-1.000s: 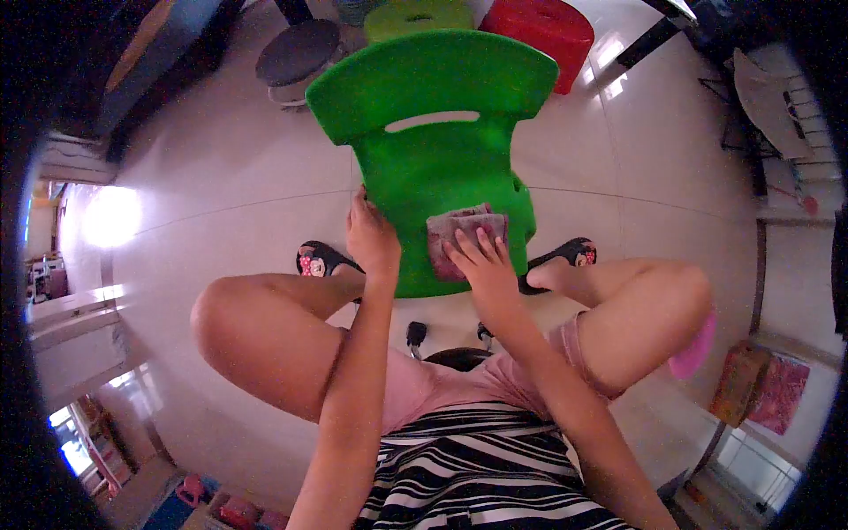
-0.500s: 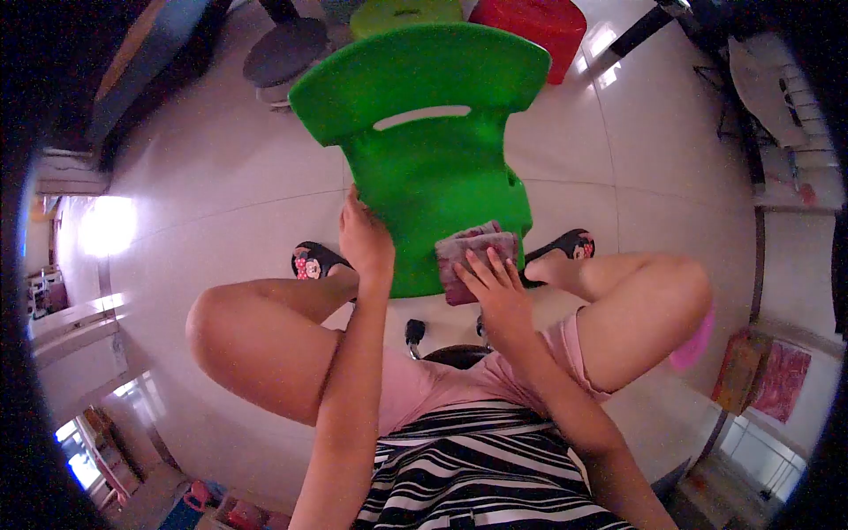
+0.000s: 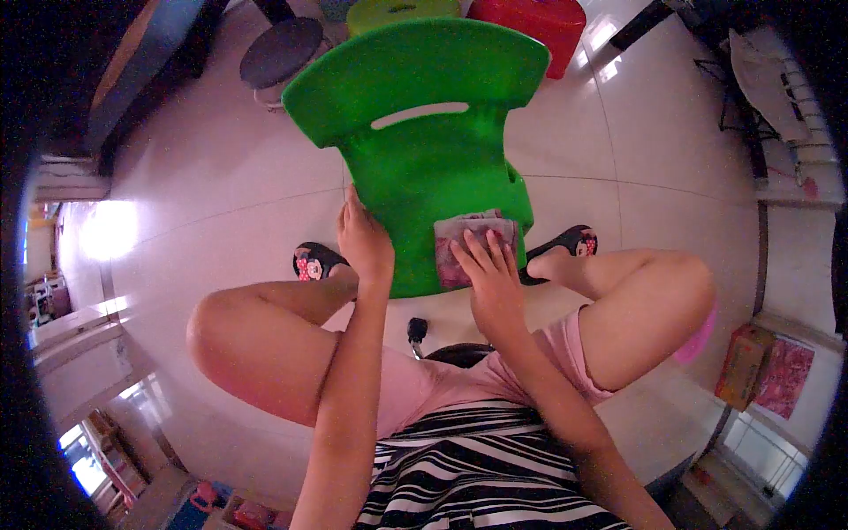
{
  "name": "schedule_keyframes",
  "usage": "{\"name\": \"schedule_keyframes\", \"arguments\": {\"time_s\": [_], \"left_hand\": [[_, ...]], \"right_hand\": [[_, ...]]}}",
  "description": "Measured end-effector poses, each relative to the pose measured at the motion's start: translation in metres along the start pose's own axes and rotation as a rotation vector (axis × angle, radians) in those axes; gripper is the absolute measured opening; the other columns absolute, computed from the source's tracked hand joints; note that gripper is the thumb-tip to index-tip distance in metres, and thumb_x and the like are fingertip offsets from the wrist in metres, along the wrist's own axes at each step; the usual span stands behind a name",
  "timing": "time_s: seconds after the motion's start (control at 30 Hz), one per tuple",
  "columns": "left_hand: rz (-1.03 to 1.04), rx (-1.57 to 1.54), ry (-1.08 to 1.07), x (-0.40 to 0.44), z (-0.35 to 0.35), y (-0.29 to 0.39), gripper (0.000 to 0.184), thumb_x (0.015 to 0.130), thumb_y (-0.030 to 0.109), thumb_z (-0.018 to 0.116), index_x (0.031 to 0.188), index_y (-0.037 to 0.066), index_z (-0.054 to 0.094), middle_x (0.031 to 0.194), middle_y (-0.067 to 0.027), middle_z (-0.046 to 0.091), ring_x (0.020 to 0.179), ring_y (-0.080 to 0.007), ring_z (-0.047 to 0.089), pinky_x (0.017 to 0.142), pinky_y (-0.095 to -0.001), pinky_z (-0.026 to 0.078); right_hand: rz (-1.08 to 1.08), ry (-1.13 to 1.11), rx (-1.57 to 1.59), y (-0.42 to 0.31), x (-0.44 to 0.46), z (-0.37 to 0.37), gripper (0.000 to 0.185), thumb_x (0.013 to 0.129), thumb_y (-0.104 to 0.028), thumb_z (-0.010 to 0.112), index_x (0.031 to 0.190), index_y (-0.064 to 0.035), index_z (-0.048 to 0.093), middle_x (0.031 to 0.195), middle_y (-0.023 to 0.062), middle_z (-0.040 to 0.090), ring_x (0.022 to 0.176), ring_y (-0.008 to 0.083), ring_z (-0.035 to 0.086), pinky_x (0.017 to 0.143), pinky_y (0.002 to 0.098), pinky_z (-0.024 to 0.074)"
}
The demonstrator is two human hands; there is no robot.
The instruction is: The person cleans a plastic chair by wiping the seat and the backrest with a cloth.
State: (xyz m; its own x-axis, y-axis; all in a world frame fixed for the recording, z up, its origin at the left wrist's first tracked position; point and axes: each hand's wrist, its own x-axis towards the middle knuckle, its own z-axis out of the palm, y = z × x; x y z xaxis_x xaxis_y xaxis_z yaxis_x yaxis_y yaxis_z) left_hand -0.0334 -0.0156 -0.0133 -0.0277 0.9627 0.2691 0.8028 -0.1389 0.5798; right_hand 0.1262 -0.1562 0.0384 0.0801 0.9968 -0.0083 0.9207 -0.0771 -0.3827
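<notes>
In front of me stands a bright green plastic chair (image 3: 415, 168) with a slot in its backrest, between my knees. My left hand (image 3: 365, 240) is closed on the chair's left side edge, the fingers partly hidden. On the lower right of the chair's seat lies a folded greyish-pink cloth (image 3: 450, 252). My right hand (image 3: 492, 278) rests on that cloth, fingers spread and lying flat over it; the thumb is hard to make out.
Behind the chair stand a grey round stool (image 3: 283, 51), a yellow-green stool (image 3: 397, 12) and a red stool (image 3: 539, 26). A cardboard box (image 3: 746, 364) sits at the right. Black sandals (image 3: 318, 262) are on my feet, on the tiled floor.
My right hand and the cloth have moved slightly up the seat, and the cloth lies flatter. My left hand stays at the chair's edge. The chair has shifted only a little.
</notes>
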Motion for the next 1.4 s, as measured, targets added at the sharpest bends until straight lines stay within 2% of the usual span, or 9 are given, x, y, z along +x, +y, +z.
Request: {"name": "schedule_keyframes", "arguments": {"time_s": [0.1,0.3,0.5,0.73,0.83,0.93,1.23,1.3,1.4], "left_hand": [[0.015,0.019,0.007,0.001,0.002,-0.002,0.055,0.081,-0.003,0.048,0.134,0.010,0.044,0.117,-0.0155,0.060,0.104,-0.0366,0.056,0.088,-0.0438,0.046],[0.018,0.077,0.001,-0.001,0.002,-0.003,0.049,0.085,0.000,0.048,0.134,0.006,0.044,0.115,-0.0168,0.060,0.102,-0.0359,0.057,0.087,-0.0430,0.046],[0.015,0.051,0.032,0.001,0.003,-0.002,0.046,0.086,0.001,0.045,0.132,0.006,0.045,0.113,-0.0181,0.061,0.101,-0.0360,0.058,0.084,-0.0432,0.047],[-0.029,-0.008,0.018,0.000,0.002,0.000,0.045,0.083,-0.004,0.043,0.127,0.003,0.051,0.110,-0.0197,0.062,0.093,-0.0372,0.061,0.080,-0.0423,0.049],[-0.029,-0.031,0.008,0.000,0.003,-0.003,0.048,0.083,-0.004,0.043,0.129,0.004,0.049,0.112,-0.0193,0.061,0.097,-0.0366,0.061,0.082,-0.0416,0.049],[-0.011,-0.012,-0.009,-0.002,0.003,-0.004,0.051,0.081,-0.005,0.045,0.132,0.003,0.044,0.111,-0.0191,0.061,0.109,-0.0370,0.053,0.089,-0.0438,0.044],[-0.157,0.038,-0.116,0.002,0.000,0.005,0.047,0.084,-0.002,0.045,0.131,0.001,0.044,0.114,-0.0186,0.060,0.110,-0.0370,0.052,0.090,-0.0438,0.044],[-0.060,0.027,-0.033,-0.001,0.007,-0.003,0.050,0.082,-0.002,0.047,0.132,0.004,0.045,0.114,-0.0179,0.060,0.104,-0.0366,0.056,0.086,-0.0438,0.047],[-0.009,0.030,0.018,-0.002,0.011,-0.011,0.052,0.081,-0.003,0.047,0.133,0.005,0.044,0.114,-0.0179,0.060,0.102,-0.0366,0.058,0.084,-0.0444,0.048]], "right_hand": [[0.024,0.058,-0.003,-0.002,0.014,-0.002,0.054,0.078,0.003,0.050,0.128,-0.0169,0.053,0.140,0.0046,0.044,0.132,0.0301,0.036,0.109,0.0456,0.0279],[-0.005,0.154,-0.038,0.006,0.041,0.004,0.054,0.077,0.003,0.051,0.127,-0.0166,0.054,0.138,0.0038,0.046,0.129,0.0299,0.040,0.108,0.0450,0.0305],[0.003,0.261,-0.046,0.013,0.085,0.018,0.054,0.076,0.004,0.050,0.125,-0.0157,0.055,0.136,0.0059,0.047,0.129,0.0305,0.040,0.108,0.0442,0.0302],[0.020,0.235,-0.079,0.021,0.121,0.024,0.051,0.075,0.003,0.050,0.123,-0.0139,0.056,0.135,0.0073,0.049,0.125,0.0319,0.043,0.108,0.0444,0.0291],[-0.004,0.249,-0.103,0.024,0.125,0.027,0.052,0.075,0.002,0.051,0.124,-0.0140,0.055,0.136,0.0074,0.047,0.126,0.0316,0.043,0.109,0.0452,0.0284],[-0.018,0.241,-0.131,0.025,0.129,0.028,0.053,0.075,0.002,0.052,0.125,-0.0138,0.054,0.138,0.0083,0.045,0.126,0.0316,0.042,0.109,0.0462,0.0277],[-0.061,0.288,-0.141,0.029,0.130,0.028,0.052,0.074,0.001,0.051,0.124,-0.0113,0.054,0.135,0.0150,0.044,0.120,0.0334,0.045,0.108,0.0494,0.0277],[-0.073,0.277,-0.132,0.029,0.129,0.026,0.051,0.074,0.002,0.050,0.123,-0.0106,0.055,0.131,0.0152,0.046,0.118,0.0337,0.046,0.107,0.0501,0.0279],[-0.129,0.249,-0.174,0.035,0.132,0.027,0.036,0.076,-0.012,0.058,0.112,-0.0107,0.062,0.121,0.0157,0.052,0.116,0.0342,0.047,0.107,0.0540,0.0270]]}}
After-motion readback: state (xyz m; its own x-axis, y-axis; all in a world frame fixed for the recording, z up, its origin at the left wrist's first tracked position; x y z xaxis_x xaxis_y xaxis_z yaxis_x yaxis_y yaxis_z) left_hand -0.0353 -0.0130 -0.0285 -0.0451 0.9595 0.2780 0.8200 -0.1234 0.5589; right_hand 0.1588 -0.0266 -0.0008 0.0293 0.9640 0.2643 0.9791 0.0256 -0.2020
